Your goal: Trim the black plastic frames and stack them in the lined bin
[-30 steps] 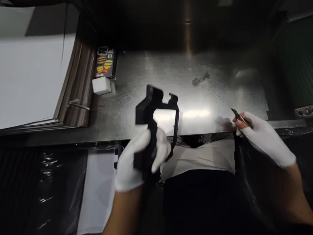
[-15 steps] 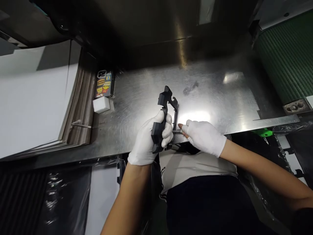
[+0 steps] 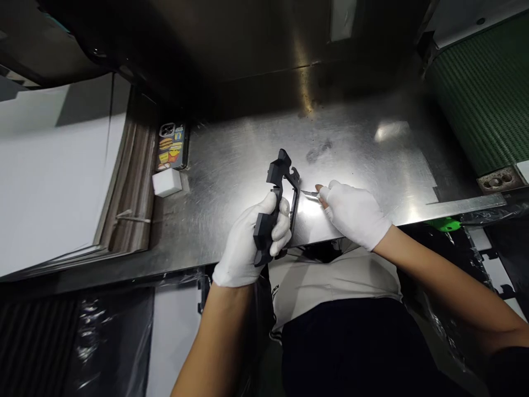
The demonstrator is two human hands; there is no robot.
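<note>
Left hand [image 3: 242, 242] grips a black frame [image 3: 263, 229] — right hand [image 3: 355, 215] pinches a thin blade [image 3: 310, 194] beside it.

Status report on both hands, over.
Left hand: gripping black, plastic-looking angular frame. Right hand: holding slim grey metal blade, tip near frame's right edge, contact unclear. No obstruction visible between.

A black plastic frame [image 3: 278, 197] is gripped by the white-gloved left hand [image 3: 247, 238] over the steel worktop's [image 3: 223, 171] front edge. A slim blade [image 3: 309, 194] is pinched in the gloved right hand [image 3: 354, 214], its tip directed at the frame's right side; contact cannot be made out. A food-patterned phone [image 3: 172, 146] and a white block [image 3: 167, 182] are set beside stacked sheets [image 3: 58, 171].
</note>
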